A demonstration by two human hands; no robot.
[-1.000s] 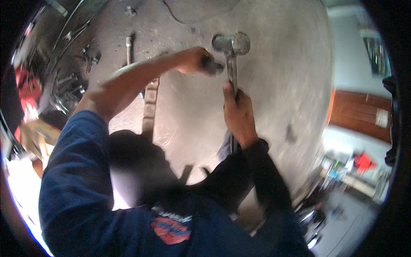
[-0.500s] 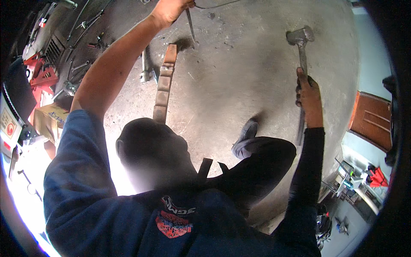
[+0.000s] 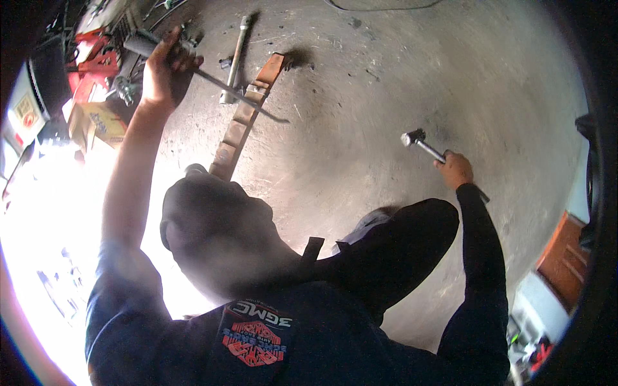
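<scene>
My left hand (image 3: 168,74) is raised at upper left, wrapped round a long thin metal bar (image 3: 241,96). The bar has a wider grey end beyond the fist and a slightly bent tip, which crosses in front of a long, narrow brown segmented strip (image 3: 239,122) on the floor. Whether the tip touches the strip, I cannot tell. In my right hand (image 3: 456,168), out to the right, is a hammer (image 3: 427,148); its head points away to the left, over bare concrete. Dark cloth covers my bent legs (image 3: 412,231) below.
A metal socket bar (image 3: 238,61) lies beside the strip. Left of it are red metal equipment (image 3: 96,61), a cardboard box (image 3: 96,122) and several tools. A thin cable (image 3: 386,9) runs along the far floor. A brown panel (image 3: 561,260) stands at right.
My left hand has moved left and lower, and its bar now slants to the right across the strip. My right hand has lowered, with the hammer tilted left. The whole view has shifted.
</scene>
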